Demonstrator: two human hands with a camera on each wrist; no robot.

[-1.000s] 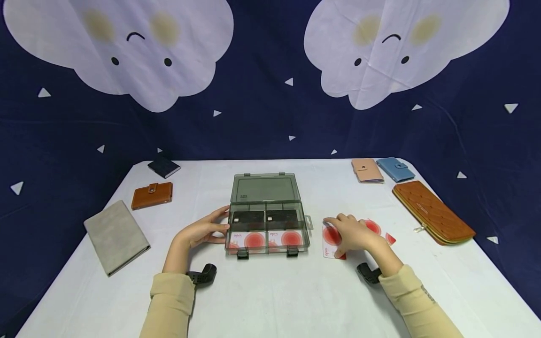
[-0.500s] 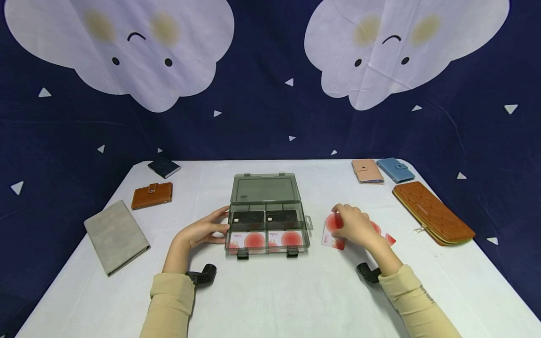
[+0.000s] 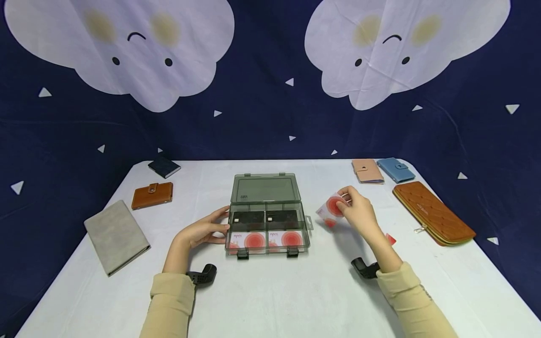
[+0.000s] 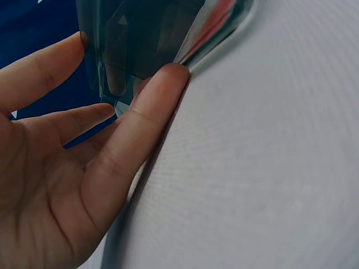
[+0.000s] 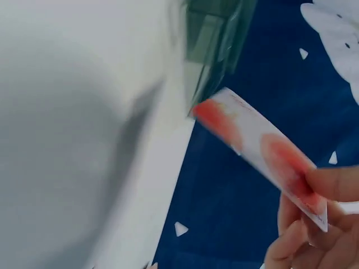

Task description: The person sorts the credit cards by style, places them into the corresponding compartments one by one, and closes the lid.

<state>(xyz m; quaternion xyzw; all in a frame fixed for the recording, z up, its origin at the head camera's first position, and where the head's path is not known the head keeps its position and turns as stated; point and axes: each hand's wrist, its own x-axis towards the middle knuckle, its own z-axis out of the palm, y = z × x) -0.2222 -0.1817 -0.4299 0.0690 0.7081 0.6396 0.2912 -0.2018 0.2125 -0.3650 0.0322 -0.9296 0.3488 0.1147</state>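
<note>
Head view: red-and-white card [image 3: 332, 208] is pinched by right hand [image 3: 358, 215].
Left hand [image 3: 202, 231]: straight fingers steady card box [image 3: 267, 219].
Risk: card may slip from the light pinch.

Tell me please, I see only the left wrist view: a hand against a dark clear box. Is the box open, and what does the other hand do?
Observer: The box is open; its lid stands up at the back.
Operator: What is inside?
Observer: Two dark cards in the back compartments, two white cards with red circles in the front ones.
Operator: And the right hand?
Observer: The right hand pinches one red-and-white card, lifted above the table, right of the box.
Operator: My hand only touches?
Observer: Yes, the left hand rests on the box's left side.
</note>
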